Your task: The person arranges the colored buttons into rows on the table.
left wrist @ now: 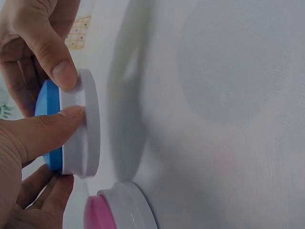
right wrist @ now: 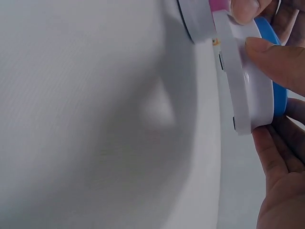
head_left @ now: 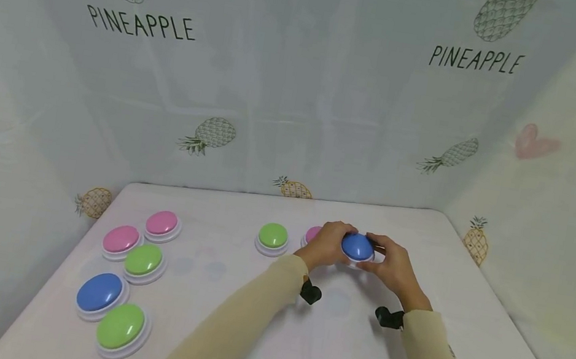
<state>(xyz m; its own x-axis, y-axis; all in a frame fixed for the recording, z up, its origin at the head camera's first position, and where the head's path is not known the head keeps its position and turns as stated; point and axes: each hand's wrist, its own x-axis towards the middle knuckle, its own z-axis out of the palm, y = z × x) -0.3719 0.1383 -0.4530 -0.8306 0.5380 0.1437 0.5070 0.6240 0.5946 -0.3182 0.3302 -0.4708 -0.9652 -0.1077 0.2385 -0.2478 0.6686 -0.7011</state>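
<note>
Both hands hold a round blue push button (head_left: 358,247) with a white base, near the back right of the table. My left hand (head_left: 329,246) grips its left side and my right hand (head_left: 396,271) its right side. In the left wrist view both thumbs press the white base (left wrist: 88,143), while fingers reach round the far side. The base hangs a little above the tabletop, with a shadow beneath. Small dark feet show under the base (right wrist: 243,90) in the right wrist view. A pink button (head_left: 311,233) stands just left, partly hidden behind my left hand.
A green button (head_left: 272,236) stands left of the hands. Toward the table's left edge are two pink buttons (head_left: 161,223), two green buttons (head_left: 121,326) and a blue button (head_left: 99,293). Pineapple-printed curtains (head_left: 302,82) surround the white table (head_left: 317,357).
</note>
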